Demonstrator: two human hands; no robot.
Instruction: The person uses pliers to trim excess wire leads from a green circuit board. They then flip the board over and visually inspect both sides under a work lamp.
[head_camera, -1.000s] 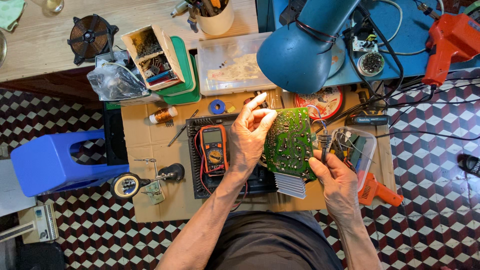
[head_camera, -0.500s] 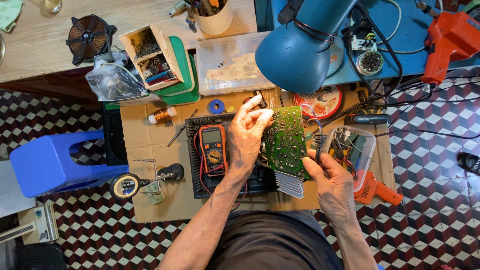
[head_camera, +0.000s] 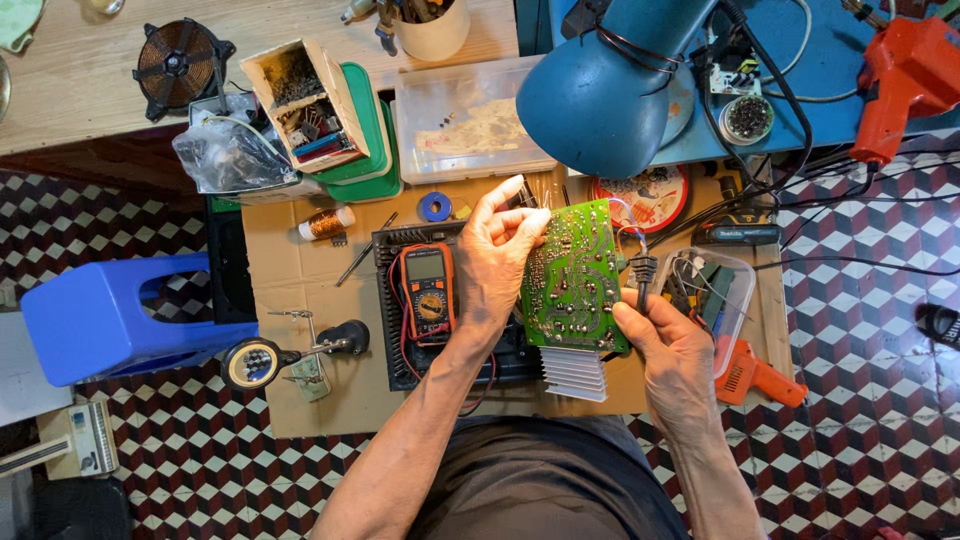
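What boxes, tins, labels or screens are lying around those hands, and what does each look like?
Multimeter: orange and black, grey screen, beside the left hand.
Cardboard box: open, tan, full of parts, upper left.
Clear plastic box: flat, rectangular, top centre.
Round tin lid: red and white, under the blue lamp.

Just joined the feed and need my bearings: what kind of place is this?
Most likely an electronics repair bench. The hands hold a green circuit board with a heatsink; an orange multimeter lies beside it, and a blue desk lamp and red soldering gun sit above.
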